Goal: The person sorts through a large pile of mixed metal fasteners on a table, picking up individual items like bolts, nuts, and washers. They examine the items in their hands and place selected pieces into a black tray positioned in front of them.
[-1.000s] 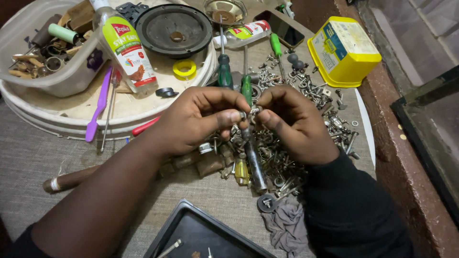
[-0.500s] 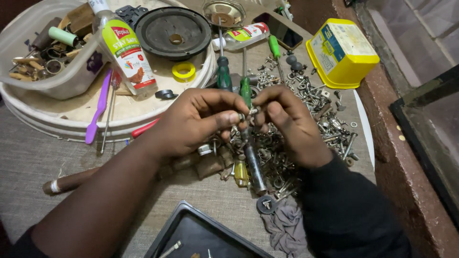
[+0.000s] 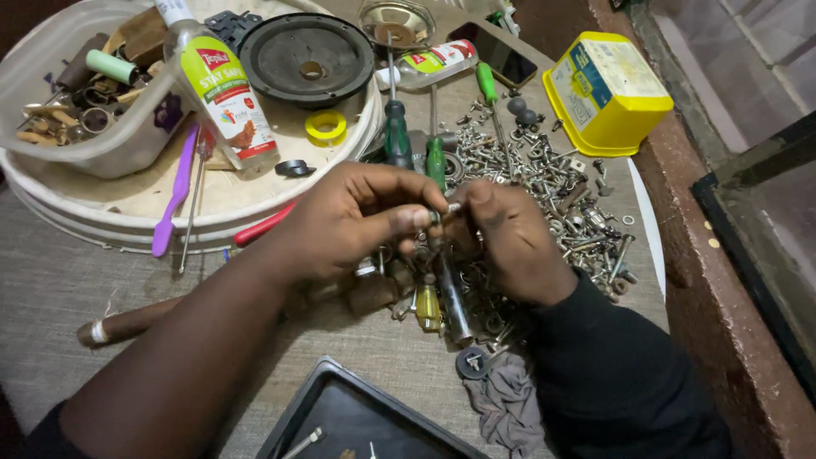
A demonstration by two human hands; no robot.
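Tray [image 3: 340, 408], dark and shallow, is lying nearest the viewer, below the screw pile [image 3: 544, 183], with a few small metal bits resting in it. Rag [image 3: 506, 404], grey and crumpled, is sitting just right of the tray, touching a small black wheel [image 3: 470, 363].

Left hand [image 3: 353, 221] is reaching in from the lower left, its thumb and forefinger pinching a small metal part [image 3: 452, 207] at the near-left edge of the pile. Right hand [image 3: 510, 238], in a dark sleeve, is meeting it from the right; its fingertips are gripping the same part, so both hands are clenching on it, just above the pile's near edge. What the part is cannot be told.

Yellow-handled screwdriver [image 3: 427, 306] is lying under the hands. Brown handle [image 3: 127, 321] is lying well to the pile's left, on the grey mat.

Green screwdrivers [image 3: 397, 136] are lying beyond the hands at the pile's left edge, a third [image 3: 485, 82] angling over its far side. Yellow box [image 3: 605, 89] is standing just right of the pile.

Round white tray [image 3: 170, 200] is sitting left of the pile, carrying a purple tool [image 3: 174, 191], a bottle [image 3: 223, 93], a yellow tape roll [image 3: 325, 127] and a black speaker [image 3: 306, 58]. Clear tub [image 3: 93, 140] of oddments is resting on its far-left part.
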